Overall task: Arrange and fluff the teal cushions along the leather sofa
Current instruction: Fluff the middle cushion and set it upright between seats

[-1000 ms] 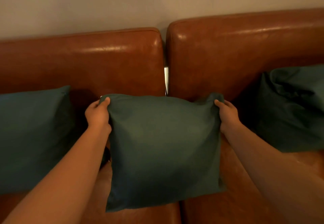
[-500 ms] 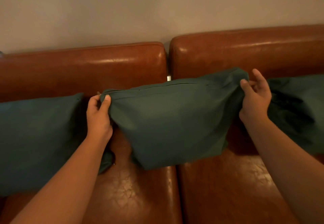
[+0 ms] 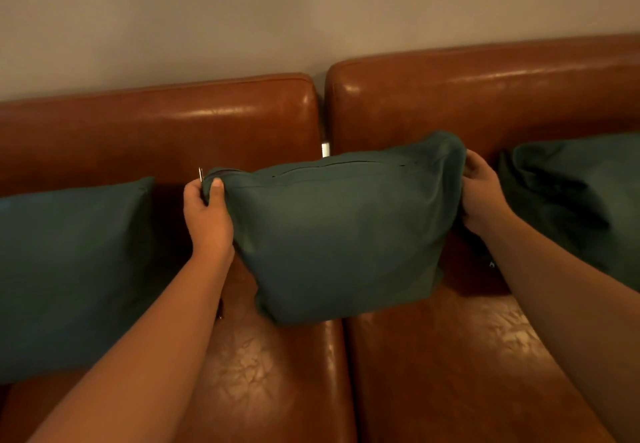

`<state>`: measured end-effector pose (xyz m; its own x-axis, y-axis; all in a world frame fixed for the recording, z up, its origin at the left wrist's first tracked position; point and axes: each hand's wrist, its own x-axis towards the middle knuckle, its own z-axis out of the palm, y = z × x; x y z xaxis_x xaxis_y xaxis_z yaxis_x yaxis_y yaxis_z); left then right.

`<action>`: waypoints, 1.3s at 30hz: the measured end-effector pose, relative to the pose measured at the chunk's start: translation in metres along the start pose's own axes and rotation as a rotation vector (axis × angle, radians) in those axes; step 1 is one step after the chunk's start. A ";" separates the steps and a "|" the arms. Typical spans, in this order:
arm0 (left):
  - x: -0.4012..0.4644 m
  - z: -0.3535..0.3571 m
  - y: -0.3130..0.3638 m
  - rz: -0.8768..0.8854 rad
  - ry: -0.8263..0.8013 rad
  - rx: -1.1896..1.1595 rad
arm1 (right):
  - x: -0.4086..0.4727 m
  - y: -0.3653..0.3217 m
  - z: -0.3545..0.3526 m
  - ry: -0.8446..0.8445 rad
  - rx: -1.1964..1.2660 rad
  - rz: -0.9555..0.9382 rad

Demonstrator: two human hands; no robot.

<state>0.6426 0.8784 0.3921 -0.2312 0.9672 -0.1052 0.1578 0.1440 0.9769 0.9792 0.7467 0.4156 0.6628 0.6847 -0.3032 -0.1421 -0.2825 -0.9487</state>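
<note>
Now both hands, left [image 3: 207, 215] and right [image 3: 483, 193], pinch the middle cushion's [image 3: 339, 234] top corners, fingers clenched; bare seat [image 3: 450, 356] below.

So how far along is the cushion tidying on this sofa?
About midway, I'd say. The left cushion already leans smooth and upright against the leather sofa. The middle cushion is in hand: left hand and right hand grip its top corners, zip edge up. The right cushion looks crumpled and slumped, so it probably needs fluffing.
</note>
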 end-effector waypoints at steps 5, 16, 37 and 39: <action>-0.002 -0.001 0.000 0.050 0.036 0.043 | -0.004 0.000 0.001 -0.044 0.012 0.010; -0.007 0.014 0.000 0.013 0.099 -0.008 | -0.009 0.025 0.012 -0.085 -0.017 0.066; 0.024 -0.034 0.037 0.284 -0.383 0.332 | 0.018 -0.032 -0.080 -0.334 -0.562 -0.332; 0.030 -0.035 0.046 0.319 -0.464 0.414 | 0.027 -0.043 -0.080 -0.431 -0.981 -0.430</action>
<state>0.6087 0.9070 0.4400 0.3070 0.9516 0.0161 0.5244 -0.1832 0.8315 1.0620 0.7240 0.4557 0.1849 0.9702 -0.1567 0.7924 -0.2415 -0.5601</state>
